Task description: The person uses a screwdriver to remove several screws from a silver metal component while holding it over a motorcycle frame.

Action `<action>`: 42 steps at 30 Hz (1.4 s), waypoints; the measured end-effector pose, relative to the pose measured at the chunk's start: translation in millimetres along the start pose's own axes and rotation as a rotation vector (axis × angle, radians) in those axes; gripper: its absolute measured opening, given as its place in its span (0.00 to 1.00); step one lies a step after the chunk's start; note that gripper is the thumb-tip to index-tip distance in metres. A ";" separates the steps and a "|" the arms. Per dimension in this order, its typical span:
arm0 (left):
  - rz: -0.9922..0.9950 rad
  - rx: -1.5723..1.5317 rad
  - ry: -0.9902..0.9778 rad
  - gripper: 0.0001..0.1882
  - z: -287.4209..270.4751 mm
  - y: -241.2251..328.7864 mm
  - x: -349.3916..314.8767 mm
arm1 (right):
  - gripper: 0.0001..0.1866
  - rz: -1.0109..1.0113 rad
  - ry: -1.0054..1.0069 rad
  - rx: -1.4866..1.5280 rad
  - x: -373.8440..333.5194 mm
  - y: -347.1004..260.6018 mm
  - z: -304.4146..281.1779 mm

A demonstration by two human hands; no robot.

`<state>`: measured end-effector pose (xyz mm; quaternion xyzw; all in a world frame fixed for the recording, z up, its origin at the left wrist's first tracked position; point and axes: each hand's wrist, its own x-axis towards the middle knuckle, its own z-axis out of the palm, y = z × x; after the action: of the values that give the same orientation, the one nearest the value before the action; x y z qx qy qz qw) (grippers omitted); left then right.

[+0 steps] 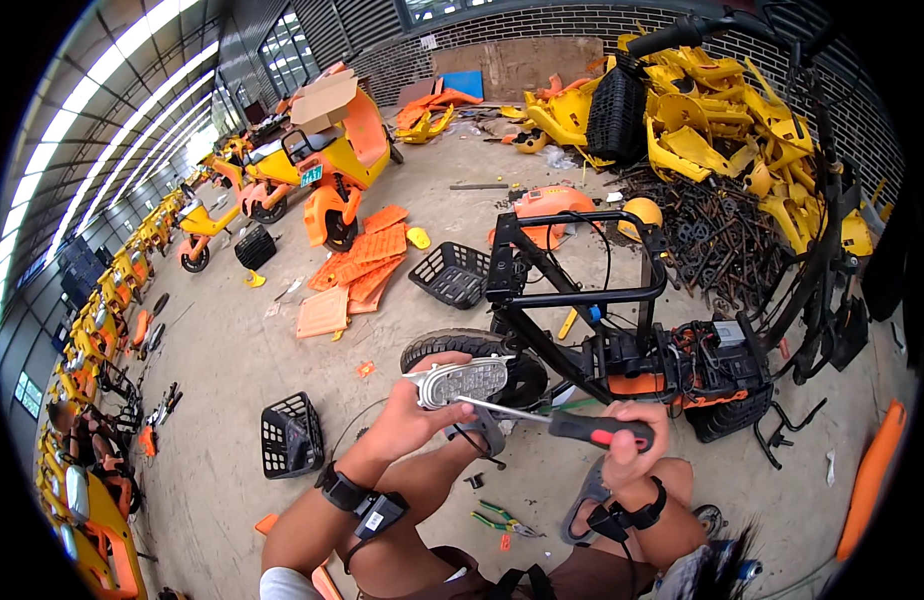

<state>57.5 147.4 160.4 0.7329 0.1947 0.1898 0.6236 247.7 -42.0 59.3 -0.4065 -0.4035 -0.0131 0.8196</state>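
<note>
Open concrete floor (232, 350) left of the left hand (407, 420), broken only by a black basket (290, 435). Ahead, close, blocked by the tyre (482, 352) and stripped black scooter frame (622, 300). Below the right hand (632, 440), hemmed by knees; pliers (502, 520) on the ground between.

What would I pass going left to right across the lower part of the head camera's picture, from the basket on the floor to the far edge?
Black basket → left hand holding an oval lamp unit → screwdriver → right hand gripping its handle → stripped scooter frame → orange panel at the right edge.
</note>
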 end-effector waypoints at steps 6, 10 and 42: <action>0.033 -0.134 0.061 0.31 -4.1 1.9 -4.5 | 0.24 0.071 0.134 -0.094 0.5 4.3 -4.8; 0.024 -0.135 0.032 0.30 1.2 8.0 -3.1 | 0.27 0.093 0.083 -0.117 0.5 -1.4 -2.6; -0.027 0.240 0.191 0.29 13.3 -3.9 -2.1 | 0.13 0.285 -0.076 -0.195 21.4 -14.3 8.6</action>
<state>62.5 135.7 154.5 0.7781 0.2846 0.2256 0.5126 251.5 -39.2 86.0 -0.5375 -0.3694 0.0794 0.7539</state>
